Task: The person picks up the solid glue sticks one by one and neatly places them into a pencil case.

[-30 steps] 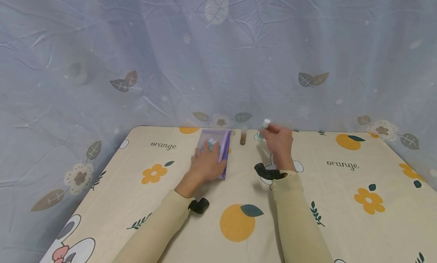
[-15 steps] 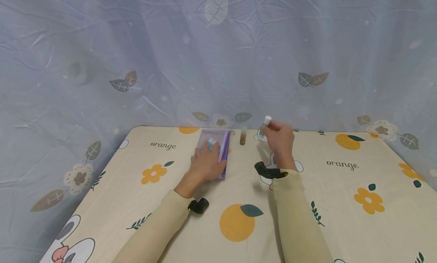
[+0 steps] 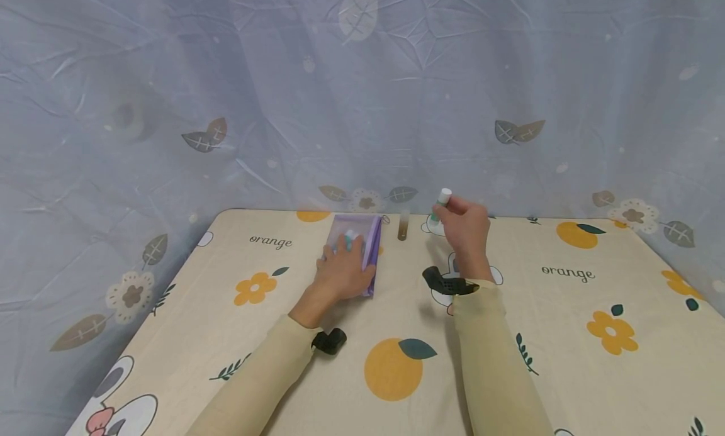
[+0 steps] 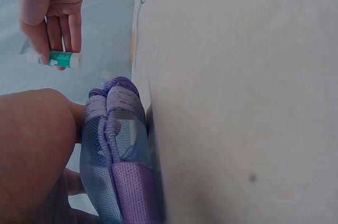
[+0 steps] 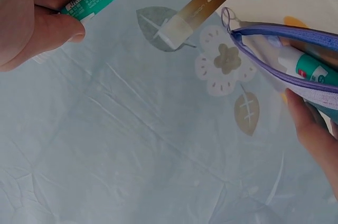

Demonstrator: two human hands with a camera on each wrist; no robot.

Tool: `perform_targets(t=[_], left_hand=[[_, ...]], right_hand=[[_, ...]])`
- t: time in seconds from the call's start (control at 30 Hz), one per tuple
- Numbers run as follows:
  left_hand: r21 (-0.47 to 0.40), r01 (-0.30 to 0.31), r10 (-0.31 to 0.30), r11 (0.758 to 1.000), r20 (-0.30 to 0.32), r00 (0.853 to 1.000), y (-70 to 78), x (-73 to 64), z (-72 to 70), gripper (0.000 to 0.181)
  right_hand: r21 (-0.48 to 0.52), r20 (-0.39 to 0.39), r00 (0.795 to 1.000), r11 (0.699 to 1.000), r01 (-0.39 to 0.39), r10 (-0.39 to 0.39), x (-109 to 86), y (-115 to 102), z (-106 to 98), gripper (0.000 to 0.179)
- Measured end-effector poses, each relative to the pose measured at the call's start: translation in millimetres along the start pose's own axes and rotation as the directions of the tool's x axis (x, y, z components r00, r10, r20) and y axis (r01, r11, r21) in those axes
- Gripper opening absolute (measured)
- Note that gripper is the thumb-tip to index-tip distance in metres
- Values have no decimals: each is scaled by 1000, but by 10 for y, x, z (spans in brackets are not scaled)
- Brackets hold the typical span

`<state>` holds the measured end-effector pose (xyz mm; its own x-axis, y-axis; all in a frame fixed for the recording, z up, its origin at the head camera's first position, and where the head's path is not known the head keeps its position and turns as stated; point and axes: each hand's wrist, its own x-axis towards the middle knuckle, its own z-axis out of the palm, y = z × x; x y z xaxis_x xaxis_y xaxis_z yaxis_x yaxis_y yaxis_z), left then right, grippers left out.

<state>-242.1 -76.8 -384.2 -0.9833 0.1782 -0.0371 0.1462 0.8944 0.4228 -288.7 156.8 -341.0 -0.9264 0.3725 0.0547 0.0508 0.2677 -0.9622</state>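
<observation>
My right hand (image 3: 467,231) pinches a green glue stick (image 3: 444,198) with white ends, tilted and raised over the far part of the table. Spread across a purple mesh zip pouch (image 3: 372,241), my left hand (image 3: 342,271) rests on it with relaxed fingers. The pouch's zip mouth is unzipped in the right wrist view, and another green glue stick (image 5: 311,70) shows inside it. Between the pouch and my right hand stands a brown glue stick (image 3: 403,227) with a whitish cap. The left wrist view shows the pouch's mesh side (image 4: 119,145) beside my thumb.
A patterned cream cloth (image 3: 306,392) covers the table. Behind its far edge hangs a grey-blue printed curtain (image 3: 442,109). A small ring pull (image 5: 226,18) sits at the corner of the pouch's zip.
My right hand has risen slightly and shifted a little to the right with the green glue stick. My left hand and the pouch stay in place.
</observation>
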Motion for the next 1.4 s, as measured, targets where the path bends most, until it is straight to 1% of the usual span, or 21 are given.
perform_targets(t=[0.17, 0.37, 0.67, 1.23, 1.4], left_hand=[[0, 3, -3, 1000, -1, 1000, 4, -4, 2, 73], [4, -11, 11, 1000, -17, 1000, 1, -8, 5, 72], [7, -10, 10, 1000, -21, 1000, -5, 1, 7, 72], [8, -7, 7, 1000, -12, 1000, 8, -3, -5, 72], [8, -6, 7, 1000, -11, 1000, 7, -1, -1, 73]], right_hand=[[1, -1, 1000, 1000, 20, -20, -14, -28, 1, 41], [4, -2, 999, 999, 38, -38, -38, -47, 3, 41], [24, -2, 999, 999, 39, -39, -54, -93, 0, 43], [12, 9, 999, 999, 38, -38, -61, -119, 5, 43], [10, 17, 998, 999, 53, -54, -85, -137, 25, 43]])
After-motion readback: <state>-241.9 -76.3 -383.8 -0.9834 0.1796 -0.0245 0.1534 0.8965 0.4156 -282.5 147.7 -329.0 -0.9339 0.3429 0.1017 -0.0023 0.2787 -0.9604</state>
